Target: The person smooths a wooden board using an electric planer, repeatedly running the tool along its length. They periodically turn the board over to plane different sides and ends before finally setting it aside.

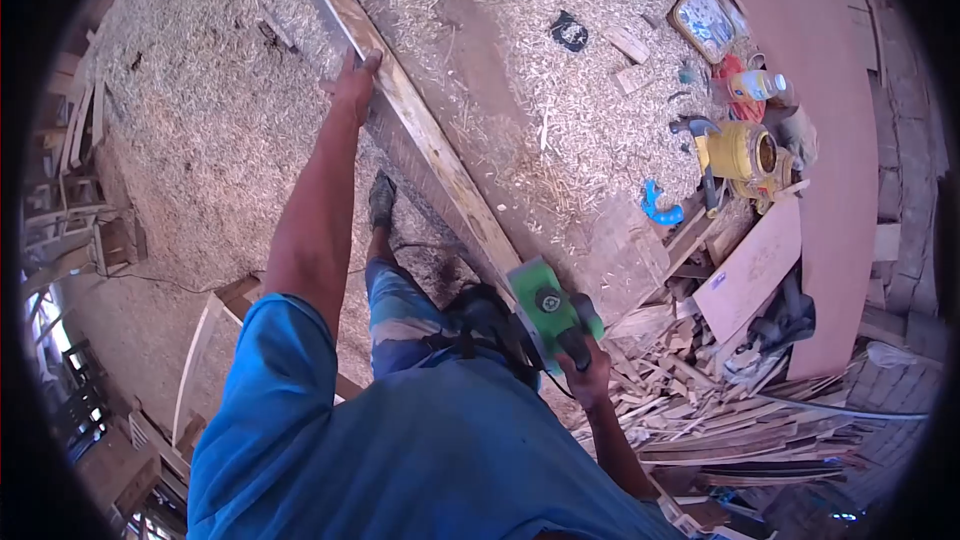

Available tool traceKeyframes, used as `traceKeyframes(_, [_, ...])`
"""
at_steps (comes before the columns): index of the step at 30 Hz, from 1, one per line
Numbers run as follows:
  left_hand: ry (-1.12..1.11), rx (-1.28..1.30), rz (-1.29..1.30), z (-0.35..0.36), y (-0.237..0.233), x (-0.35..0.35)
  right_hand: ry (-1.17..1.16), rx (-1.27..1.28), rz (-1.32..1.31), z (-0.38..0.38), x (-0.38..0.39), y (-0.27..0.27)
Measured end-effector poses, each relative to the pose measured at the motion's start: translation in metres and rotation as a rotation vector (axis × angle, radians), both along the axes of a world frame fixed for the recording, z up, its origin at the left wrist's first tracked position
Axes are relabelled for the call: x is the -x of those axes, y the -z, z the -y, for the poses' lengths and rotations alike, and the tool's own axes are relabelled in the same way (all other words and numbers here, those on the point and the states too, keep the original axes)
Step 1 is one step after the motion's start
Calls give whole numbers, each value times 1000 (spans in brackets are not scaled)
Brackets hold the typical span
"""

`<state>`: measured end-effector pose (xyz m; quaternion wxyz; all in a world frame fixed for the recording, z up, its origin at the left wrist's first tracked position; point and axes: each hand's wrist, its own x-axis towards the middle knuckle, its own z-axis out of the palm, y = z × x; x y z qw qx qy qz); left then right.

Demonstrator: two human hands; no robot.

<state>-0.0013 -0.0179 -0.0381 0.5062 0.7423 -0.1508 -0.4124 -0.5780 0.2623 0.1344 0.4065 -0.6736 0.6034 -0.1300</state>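
Note:
A long, narrow wooden board [430, 143] runs diagonally from the top of the view down to my waist, its upper edge pale with brown patches. My left hand [355, 85] is closed round the board's upper part, thumb on the edge and fingers at the side. Down at the near end, a green electric planer [540, 302] with a round black knob rests on the board's edge. My right hand [588, 377] is wrapped round the planer's black rear handle. The planer's underside and the board's near end are hidden.
Wood shavings [220, 110] cover the ground. To the right lie a hammer [706, 165], a yellow container [738, 150], a blue curved handle-like piece [660, 204], a plastic bottle [757, 86] and a tray [704, 23]. Scrap wood [690, 370] is piled at lower right; a wooden frame [200, 360] stands at left.

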Motion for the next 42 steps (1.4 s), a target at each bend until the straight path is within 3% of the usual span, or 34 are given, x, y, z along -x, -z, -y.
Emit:
traceKeyframes(5, [35, 51, 29, 2, 29, -2, 21, 11, 37, 21, -34, 3])
traceKeyframes(10, [19, -17, 47, -13, -26, 17, -7, 107, 38, 87, -137, 8])
traceKeyframes(15, [1, 38, 67, -12, -4, 13, -51, 237, -15, 147, -222, 15])
traceKeyframes(21, [-11, 3, 55, -18, -26, 18, -56, 227, 3, 215, -320, -4])
traceKeyframes(23, [-60, 518, -429, -20, 11, 8, -62, 209, 20, 235, -349, -5])
traceKeyframes(26, [-142, 493, -499, -24, 17, 7, -65, 210, 31, 259, -385, -2])
traceKeyframes(27, [-129, 466, -497, -28, -5, 11, -62, 239, 22, 266, -398, 1])
traceKeyframes(31, [-231, 665, -692, -30, -8, 16, -65, 283, -13, 300, -452, 7])
traceKeyframes(39, [-413, 612, -612, -27, -10, 21, -112, 332, 16, 384, -577, 7])
traceKeyframes(42, [-373, 600, -564, -28, -9, 19, -109, 341, 24, 411, -621, -3])
